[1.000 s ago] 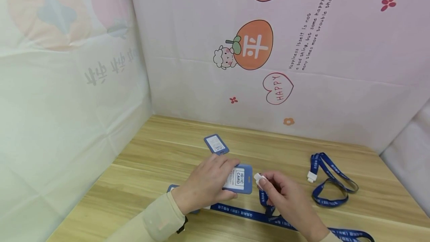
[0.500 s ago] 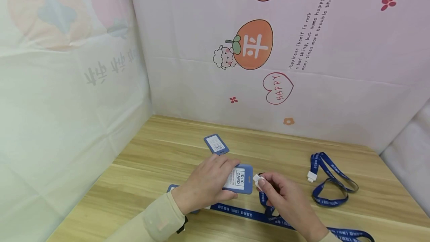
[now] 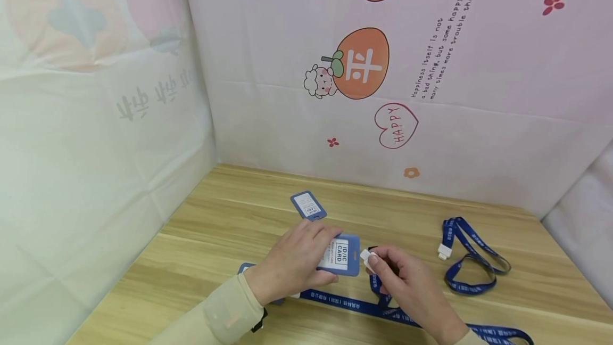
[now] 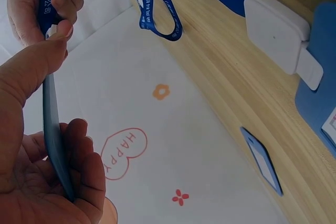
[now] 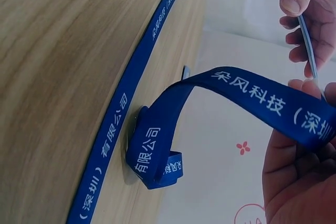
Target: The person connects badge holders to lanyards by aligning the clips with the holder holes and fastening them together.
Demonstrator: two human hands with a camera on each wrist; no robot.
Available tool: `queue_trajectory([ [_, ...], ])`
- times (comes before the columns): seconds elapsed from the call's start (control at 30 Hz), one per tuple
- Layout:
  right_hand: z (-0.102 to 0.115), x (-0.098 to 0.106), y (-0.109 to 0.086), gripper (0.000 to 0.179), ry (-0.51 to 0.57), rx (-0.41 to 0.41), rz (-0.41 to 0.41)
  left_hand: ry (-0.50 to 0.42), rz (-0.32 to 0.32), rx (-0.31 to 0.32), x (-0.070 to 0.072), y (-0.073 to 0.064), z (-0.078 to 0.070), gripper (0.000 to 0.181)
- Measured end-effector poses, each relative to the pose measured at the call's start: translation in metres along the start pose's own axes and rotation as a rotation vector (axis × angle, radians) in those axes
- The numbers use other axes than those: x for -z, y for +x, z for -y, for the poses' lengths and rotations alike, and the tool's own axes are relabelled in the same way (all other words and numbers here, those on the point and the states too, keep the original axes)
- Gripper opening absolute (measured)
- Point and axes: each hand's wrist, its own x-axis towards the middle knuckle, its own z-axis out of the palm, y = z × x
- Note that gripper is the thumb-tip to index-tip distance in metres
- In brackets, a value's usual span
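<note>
My left hand (image 3: 294, 262) grips a blue ID card holder (image 3: 353, 265) by its sides, fingers on one edge and thumb on the other, its slotted end facing right. Just right of that slot, my right hand (image 3: 414, 286) pinches the white plastic clip (image 3: 367, 257) of a blue lanyard between thumb and finger. In the head view a small gap shows between clip and holder. The lanyard's strap (image 5: 252, 95) runs from the right hand down to the table in the right wrist view. In the left wrist view the held holder (image 4: 52, 129) appears edge-on.
A second card holder (image 3: 308, 205) lies behind the left hand. Another holder (image 4: 320, 77) with a white clip (image 4: 275, 32) lies under the left forearm, its lanyard strap (image 3: 340, 302) stretching right. A loose lanyard (image 3: 471, 260) lies at the right on the wooden table (image 3: 201, 217).
My right hand's clip has shifted slightly left, nearer the holder's slot. The left hand and the holder stay in nearly the same place.
</note>
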Motion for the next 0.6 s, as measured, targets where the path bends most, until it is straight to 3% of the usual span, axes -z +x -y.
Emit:
queue_trajectory([
  [0.6,-0.0007,0.0002,0.0009,0.023,0.002,0.003,0.025,-0.002,-0.024,-0.03,-0.0009,-0.0004,-0.0003,0.081],
])
